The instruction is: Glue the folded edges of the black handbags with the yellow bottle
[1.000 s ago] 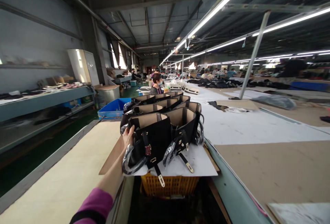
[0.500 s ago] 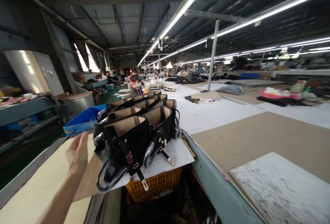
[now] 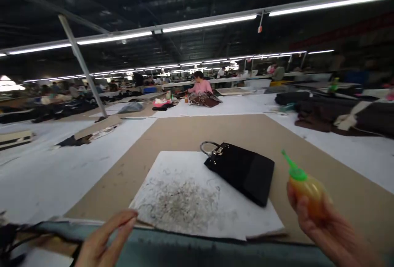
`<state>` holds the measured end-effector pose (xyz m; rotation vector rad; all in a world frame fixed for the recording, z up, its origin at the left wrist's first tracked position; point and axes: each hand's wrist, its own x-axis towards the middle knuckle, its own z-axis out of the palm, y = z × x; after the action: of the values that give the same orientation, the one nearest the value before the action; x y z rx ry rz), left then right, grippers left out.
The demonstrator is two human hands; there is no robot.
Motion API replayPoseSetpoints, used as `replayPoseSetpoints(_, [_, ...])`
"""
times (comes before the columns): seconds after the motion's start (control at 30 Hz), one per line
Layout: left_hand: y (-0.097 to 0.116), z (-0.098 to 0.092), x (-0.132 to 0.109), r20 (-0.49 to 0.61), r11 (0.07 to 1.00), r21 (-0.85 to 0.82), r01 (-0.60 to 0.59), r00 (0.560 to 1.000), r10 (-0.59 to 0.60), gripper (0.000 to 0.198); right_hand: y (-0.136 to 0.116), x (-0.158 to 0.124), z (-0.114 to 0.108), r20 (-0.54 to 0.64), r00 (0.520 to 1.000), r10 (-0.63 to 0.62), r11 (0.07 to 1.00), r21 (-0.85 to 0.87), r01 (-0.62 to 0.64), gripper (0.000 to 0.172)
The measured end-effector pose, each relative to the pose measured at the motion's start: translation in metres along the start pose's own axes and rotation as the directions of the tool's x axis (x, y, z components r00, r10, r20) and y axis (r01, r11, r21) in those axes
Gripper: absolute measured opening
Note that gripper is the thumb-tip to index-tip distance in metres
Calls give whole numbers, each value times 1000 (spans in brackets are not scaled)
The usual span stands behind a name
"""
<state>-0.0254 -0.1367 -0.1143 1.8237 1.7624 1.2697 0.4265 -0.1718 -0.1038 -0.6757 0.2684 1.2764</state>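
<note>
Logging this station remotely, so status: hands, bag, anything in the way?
Right hand gripping green-tipped bottle. Left hand by near-left corner of stained white board, contact unclear. Black bag lying flat, partly on board; nothing seen covering it.

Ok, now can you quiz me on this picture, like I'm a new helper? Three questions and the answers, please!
1. What colour is the spout on the bottle in the right hand?
2. True or false: the black bag lies partly on the smudged white sheet.
3. Which is nearest the left hand? A) the black bag B) the bottle C) the smudged white sheet

Key: 1. Green. 2. True. 3. C.
</note>
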Motion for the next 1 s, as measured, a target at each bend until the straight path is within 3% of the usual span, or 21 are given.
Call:
replayPoseSetpoints(0.03, [13,28,12,163,999,-16,-42,986,44,23,-7,-1,-3,-28,999,-34,999,26,35,36])
replayPoseSetpoints(0.1, [38,80,34,358,995,-10,-94,929,92,26,-20,0,-14,-84,993,-87,994,64,92,39])
replayPoseSetpoints(0.17, [60,129,54,458,982,69,-173,881,123,27,-31,4,-27,-133,985,-108,989,83,120,42])
replayPoseSetpoints(0.23, [78,176,72,519,894,189,-407,814,261,28,-38,9,-37,-170,977,-125,986,86,141,44])
replayPoseSetpoints(0.3, [92,219,83,614,721,176,-670,647,451,36,-42,14,-45,-196,971,-134,983,96,155,46])
replayPoseSetpoints(0.37, [99,254,90,689,554,142,-820,484,539,45,-44,21,-52,-198,973,-121,981,126,148,46])
replayPoseSetpoints(0.43, [99,279,95,752,465,138,-875,398,525,49,-44,29,-56,-182,976,-119,978,147,146,44])
replayPoseSetpoints(0.57, [88,298,106,815,409,95,-908,307,491,46,-42,38,-56,-204,972,-113,978,149,145,42])
replayPoseSetpoints(0.67, [86,298,115,815,343,85,-936,263,516,43,-37,40,-48,-263,963,-62,980,164,108,41])
replayPoseSetpoints(0.77, [95,295,121,825,312,75,-947,236,514,26,-33,42,-43,-276,960,-57,981,162,104,42])
replayPoseSetpoints(0.83, [107,293,127,825,329,90,-940,255,504,20,-31,41,-42,-260,963,-64,983,149,106,46])
replayPoseSetpoints(1.0, [146,288,149,770,385,170,-907,366,523,25,-31,29,-33,-222,971,-89,980,156,126,51])
